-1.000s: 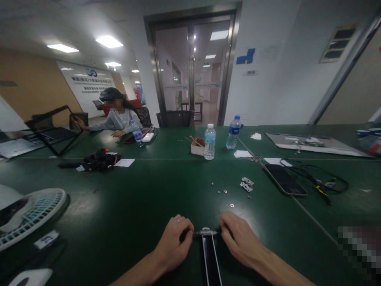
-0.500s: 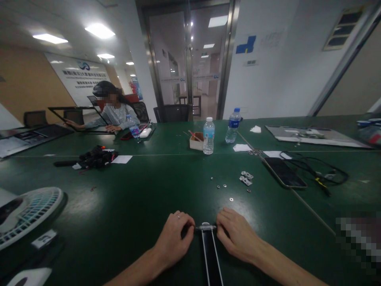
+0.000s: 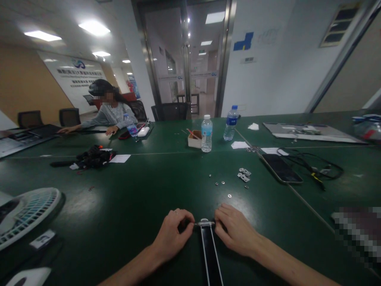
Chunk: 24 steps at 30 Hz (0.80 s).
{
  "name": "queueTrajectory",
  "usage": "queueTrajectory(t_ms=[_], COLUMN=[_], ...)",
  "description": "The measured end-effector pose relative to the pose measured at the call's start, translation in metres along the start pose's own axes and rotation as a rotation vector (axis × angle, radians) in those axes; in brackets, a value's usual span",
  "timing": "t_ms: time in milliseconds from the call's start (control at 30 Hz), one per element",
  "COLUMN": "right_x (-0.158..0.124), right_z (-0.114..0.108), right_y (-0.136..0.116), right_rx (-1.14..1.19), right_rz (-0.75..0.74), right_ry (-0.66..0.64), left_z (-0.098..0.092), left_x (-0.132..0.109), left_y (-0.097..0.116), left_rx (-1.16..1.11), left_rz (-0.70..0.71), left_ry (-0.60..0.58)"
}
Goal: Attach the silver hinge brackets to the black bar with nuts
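Both hands (image 3: 172,233) (image 3: 236,231) pinch the slim rod (image 3: 206,223) (one end each) across the white-edged strip (image 3: 211,254).

The room is dim and slightly hazy, lit from overhead by white panels (image 3: 94,28) that burn out at upper left, with more lights showing in the glass doors (image 3: 166,47). The dark surface (image 3: 143,178) throws back pale glare beside the fan (image 3: 38,214) and just beyond the hands (image 3: 172,232), and a shadow edges the fan's rim. Wide-angle distortion tilts the walls (image 3: 274,79), small metal bits (image 3: 244,174) look soft, and coarse pixel blocks mask a person's (image 3: 116,113) face and a lower-right patch.
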State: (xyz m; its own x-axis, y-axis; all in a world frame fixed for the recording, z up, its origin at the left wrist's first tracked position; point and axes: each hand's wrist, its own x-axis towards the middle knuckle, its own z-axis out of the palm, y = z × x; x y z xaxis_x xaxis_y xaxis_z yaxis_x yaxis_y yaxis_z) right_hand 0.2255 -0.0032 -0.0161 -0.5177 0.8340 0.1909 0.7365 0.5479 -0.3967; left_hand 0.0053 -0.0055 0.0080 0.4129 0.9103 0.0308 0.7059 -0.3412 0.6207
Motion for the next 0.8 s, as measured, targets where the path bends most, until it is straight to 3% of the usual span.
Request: queueTrajectory(t_ms=[600, 700, 800], right_x=[0.0014, 0.0012, 0.0009], right_z=[-0.001, 0.0025, 0.0042], right_y=[-0.0019, 0.0005, 0.0029], right_rx=[-0.014, -0.006, 0.029], right_rz=[-0.001, -0.018, -0.012], right_ry=[0.007, 0.05, 0.176], left_z=[0.0054, 0.0066, 0.0066], left_x=[0.0014, 0.002, 0.002], left_y=[-0.0034, -0.0041, -0.0048], left_rx=[-0.009, -0.003, -0.003], left_rz=[0.014, 0.017, 0.016], left_ry=[-0.031, -0.033, -0.035])
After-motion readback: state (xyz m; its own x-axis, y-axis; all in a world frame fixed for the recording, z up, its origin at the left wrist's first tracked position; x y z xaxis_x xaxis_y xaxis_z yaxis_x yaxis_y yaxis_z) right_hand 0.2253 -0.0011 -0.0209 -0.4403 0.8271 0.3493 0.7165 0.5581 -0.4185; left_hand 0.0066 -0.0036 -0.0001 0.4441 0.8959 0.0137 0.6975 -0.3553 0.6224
